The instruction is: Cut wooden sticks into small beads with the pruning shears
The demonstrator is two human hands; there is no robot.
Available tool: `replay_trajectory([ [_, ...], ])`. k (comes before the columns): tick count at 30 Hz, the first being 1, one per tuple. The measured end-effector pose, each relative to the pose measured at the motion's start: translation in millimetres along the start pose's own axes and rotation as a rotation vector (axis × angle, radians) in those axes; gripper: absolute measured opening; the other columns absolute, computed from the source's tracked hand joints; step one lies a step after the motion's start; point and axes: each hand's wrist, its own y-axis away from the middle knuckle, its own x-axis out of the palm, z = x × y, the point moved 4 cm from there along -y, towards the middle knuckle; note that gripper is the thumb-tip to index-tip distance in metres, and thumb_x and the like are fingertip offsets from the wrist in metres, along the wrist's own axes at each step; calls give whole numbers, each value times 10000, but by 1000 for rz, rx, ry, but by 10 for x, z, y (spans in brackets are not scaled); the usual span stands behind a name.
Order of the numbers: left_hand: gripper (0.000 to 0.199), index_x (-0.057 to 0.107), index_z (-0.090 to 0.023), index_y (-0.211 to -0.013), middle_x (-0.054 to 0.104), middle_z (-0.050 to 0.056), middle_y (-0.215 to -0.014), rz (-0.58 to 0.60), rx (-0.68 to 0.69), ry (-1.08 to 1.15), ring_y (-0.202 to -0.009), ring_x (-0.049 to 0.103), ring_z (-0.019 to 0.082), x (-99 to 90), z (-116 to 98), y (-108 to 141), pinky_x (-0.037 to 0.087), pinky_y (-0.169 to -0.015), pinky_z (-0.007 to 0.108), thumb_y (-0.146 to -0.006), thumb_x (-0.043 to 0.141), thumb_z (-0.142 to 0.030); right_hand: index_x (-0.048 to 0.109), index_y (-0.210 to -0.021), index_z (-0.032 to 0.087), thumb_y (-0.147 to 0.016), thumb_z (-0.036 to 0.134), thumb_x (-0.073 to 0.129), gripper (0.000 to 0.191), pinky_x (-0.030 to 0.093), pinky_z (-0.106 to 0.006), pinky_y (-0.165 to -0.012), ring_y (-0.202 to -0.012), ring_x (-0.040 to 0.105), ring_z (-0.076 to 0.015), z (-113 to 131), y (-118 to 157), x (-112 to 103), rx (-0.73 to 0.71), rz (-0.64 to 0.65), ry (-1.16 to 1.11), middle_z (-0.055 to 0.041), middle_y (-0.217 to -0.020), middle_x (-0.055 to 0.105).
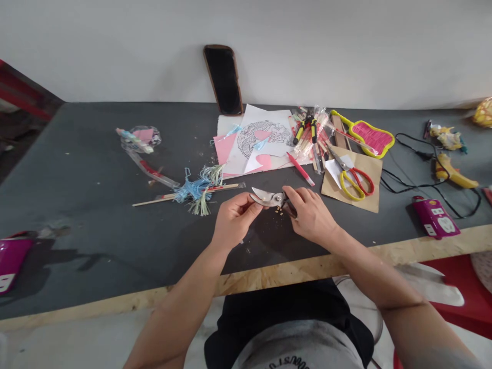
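My right hand [313, 218] is wrapped round the handles of a pair of pruning shears [277, 199], whose blades are parted and point left. My left hand [235, 219] is closed in a pinch by the blade tips; what its fingers hold is hidden or too small to name. Small pale chips [279, 210] lie on the dark tabletop below the shears. Left of my left hand, a thin stick [154, 201] rests on the table with blue tassels [194, 189] and pale green tassels [200, 206] across it.
Behind my hands lie a dragon drawing [265, 136], a red marker [300, 169], yellow-black pliers [306, 128] on bundled sticks, and scissors [355, 179] on brown card [371, 197]. A phone [223, 79] leans on the wall. A glue gun [455, 173] and a purple power socket [436, 218] stand right.
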Motion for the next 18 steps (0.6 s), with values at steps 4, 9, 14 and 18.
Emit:
replay_trajectory([
  [4, 294, 778, -186, -809, 537, 1, -553, -1, -45, 24, -475, 314, 94, -3, 79, -17, 201, -468, 260, -842, 746, -476, 468, -1402, 145, -898, 193, 507, 508, 452, -409, -863, -1000, 589, -302, -5, -3, 23, 6, 50, 5, -155, -1103, 625],
  [9, 314, 776, -165, -803, 653, 50, -633, 13, -99, 81, -457, 317, 78, 6, 139, -23, 195, -452, 248, -817, 764, -478, 484, -1396, 149, -873, 177, 514, 525, 447, -400, -851, -984, 595, -297, -21, -4, 25, 19, 99, 3, -146, -1096, 631],
  [14, 308, 794, -155, -835, 716, 84, -692, 45, -106, 119, -443, 326, 59, 7, 37, -13, 207, -428, 239, -799, 789, -460, 411, -1507, 170, -905, 199, 501, 610, 435, -442, -879, -1078, 579, -315, -24, -15, -18, 4, 58, 32, -170, -1254, 617],
  [18, 313, 793, -146, -828, 739, 98, -682, 122, -187, 248, -400, 305, 38, 30, -38, -22, 174, -407, 229, -713, 855, -431, 364, -1546, 165, -882, 158, 496, 678, 440, -453, -925, -1123, 557, -316, -24, -13, -29, -41, 47, 19, -175, -1296, 597],
])
